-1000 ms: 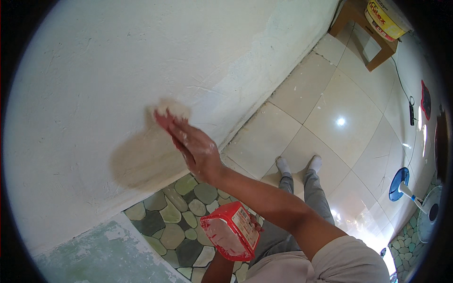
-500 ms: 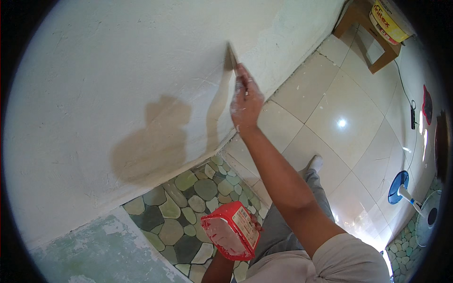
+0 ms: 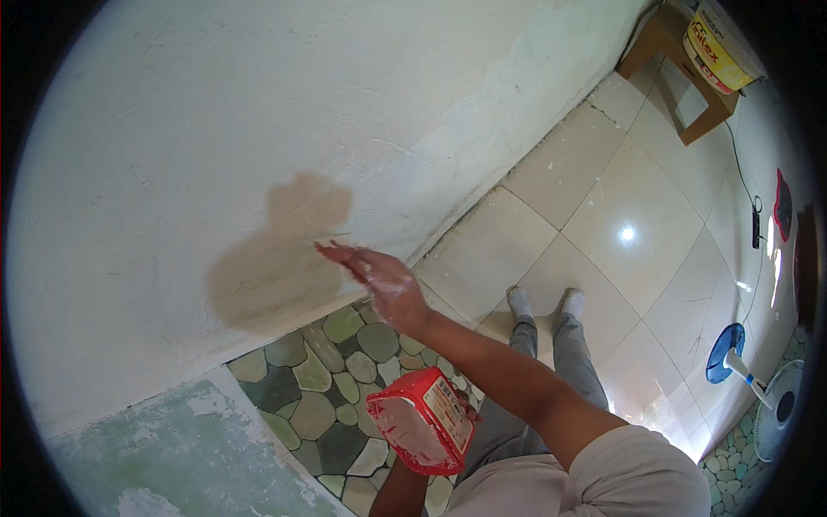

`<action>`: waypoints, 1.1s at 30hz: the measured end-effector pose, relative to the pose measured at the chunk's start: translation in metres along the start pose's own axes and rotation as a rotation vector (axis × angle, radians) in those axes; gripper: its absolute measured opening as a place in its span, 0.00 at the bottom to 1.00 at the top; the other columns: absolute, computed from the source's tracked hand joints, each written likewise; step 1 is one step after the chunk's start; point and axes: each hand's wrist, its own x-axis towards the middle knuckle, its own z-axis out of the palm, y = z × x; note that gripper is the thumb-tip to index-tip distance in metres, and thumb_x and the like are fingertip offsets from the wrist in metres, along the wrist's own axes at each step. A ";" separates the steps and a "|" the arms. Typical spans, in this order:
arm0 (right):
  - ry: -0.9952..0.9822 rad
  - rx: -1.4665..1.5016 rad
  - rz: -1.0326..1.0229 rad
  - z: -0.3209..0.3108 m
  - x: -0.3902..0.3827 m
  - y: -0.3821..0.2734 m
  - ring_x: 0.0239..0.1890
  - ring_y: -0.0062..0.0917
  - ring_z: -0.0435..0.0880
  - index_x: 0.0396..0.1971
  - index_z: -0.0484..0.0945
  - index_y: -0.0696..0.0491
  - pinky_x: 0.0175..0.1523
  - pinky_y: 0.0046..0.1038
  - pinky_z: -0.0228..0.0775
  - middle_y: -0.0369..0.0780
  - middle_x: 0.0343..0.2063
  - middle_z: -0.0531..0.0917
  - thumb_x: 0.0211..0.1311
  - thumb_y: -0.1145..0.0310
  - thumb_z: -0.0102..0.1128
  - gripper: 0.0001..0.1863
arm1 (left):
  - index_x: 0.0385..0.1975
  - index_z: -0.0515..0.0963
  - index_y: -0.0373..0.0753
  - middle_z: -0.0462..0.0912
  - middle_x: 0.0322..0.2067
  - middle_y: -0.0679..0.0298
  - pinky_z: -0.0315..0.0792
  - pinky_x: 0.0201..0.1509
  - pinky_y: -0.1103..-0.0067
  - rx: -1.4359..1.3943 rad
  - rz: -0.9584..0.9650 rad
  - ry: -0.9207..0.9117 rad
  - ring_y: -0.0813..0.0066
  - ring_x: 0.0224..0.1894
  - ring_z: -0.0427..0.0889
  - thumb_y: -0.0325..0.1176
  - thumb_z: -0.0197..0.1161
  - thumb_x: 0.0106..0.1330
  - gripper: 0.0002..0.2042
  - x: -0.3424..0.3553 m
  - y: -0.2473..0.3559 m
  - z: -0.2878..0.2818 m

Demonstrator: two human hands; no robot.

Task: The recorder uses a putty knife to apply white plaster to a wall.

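Observation:
My right hand (image 3: pixel 388 289), smeared with white paste, presses a small flat scraper (image 3: pixel 334 251) against the white plastered wall (image 3: pixel 215 129), at the right edge of a darker tan patch (image 3: pixel 271 263). My left hand (image 3: pixel 466 410) is mostly hidden beneath a red tub (image 3: pixel 422 420) of white paste and holds it low in front of my body. Only a few fingers show at the tub's right side.
Below the wall runs a band of green and grey pebble tiles (image 3: pixel 345 379). Glossy cream floor tiles (image 3: pixel 620 215) spread to the right, with my feet (image 3: pixel 543 303) on them. A wooden stool (image 3: pixel 668 52) carries a yellow bucket (image 3: pixel 719 47). A blue fan (image 3: pixel 728 362) stands at the right.
My right hand swept up and to the right along the wall, then came back down and left to the tan patch. The red tub has stayed in place.

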 end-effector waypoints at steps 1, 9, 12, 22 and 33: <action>0.086 -0.040 -0.011 -0.012 0.001 -0.014 0.56 0.39 0.79 0.59 0.72 0.60 0.60 0.31 0.70 0.48 0.57 0.78 0.74 0.74 0.42 0.18 | 0.56 0.74 0.40 0.77 0.44 0.60 0.65 0.63 0.57 -0.002 0.015 -0.001 0.58 0.50 0.78 0.56 0.59 0.65 0.28 -0.003 0.001 0.001; 0.708 -0.074 0.137 -0.042 0.058 -0.012 0.56 0.30 0.78 0.56 0.74 0.62 0.62 0.27 0.67 0.47 0.53 0.79 0.70 0.81 0.46 0.17 | 0.58 0.70 0.38 0.79 0.49 0.51 0.65 0.63 0.53 -0.093 0.132 -0.090 0.51 0.52 0.78 0.54 0.56 0.67 0.29 -0.007 -0.015 -0.009; 0.611 0.005 0.116 -0.011 0.057 -0.034 0.55 0.32 0.79 0.56 0.74 0.62 0.62 0.29 0.68 0.47 0.51 0.80 0.70 0.79 0.47 0.16 | 0.59 0.70 0.37 0.78 0.50 0.51 0.65 0.63 0.53 -0.154 0.127 -0.058 0.52 0.52 0.78 0.54 0.54 0.67 0.29 -0.011 -0.027 -0.005; 0.107 0.002 0.452 -0.087 -0.116 -0.102 0.53 0.30 0.80 0.56 0.74 0.59 0.59 0.31 0.71 0.43 0.50 0.81 0.72 0.70 0.50 0.16 | 0.65 0.65 0.39 0.73 0.60 0.51 0.62 0.67 0.48 -0.244 0.292 -0.190 0.45 0.58 0.75 0.58 0.45 0.70 0.32 -0.027 -0.037 0.017; 0.477 0.616 0.901 -0.273 -0.092 -0.233 0.42 0.23 0.82 0.52 0.73 0.43 0.38 0.29 0.76 0.31 0.45 0.82 0.65 0.64 0.59 0.16 | 0.67 0.64 0.52 0.71 0.63 0.62 0.63 0.67 0.51 -0.103 0.415 -0.400 0.53 0.61 0.73 0.57 0.49 0.69 0.29 0.018 -0.042 0.043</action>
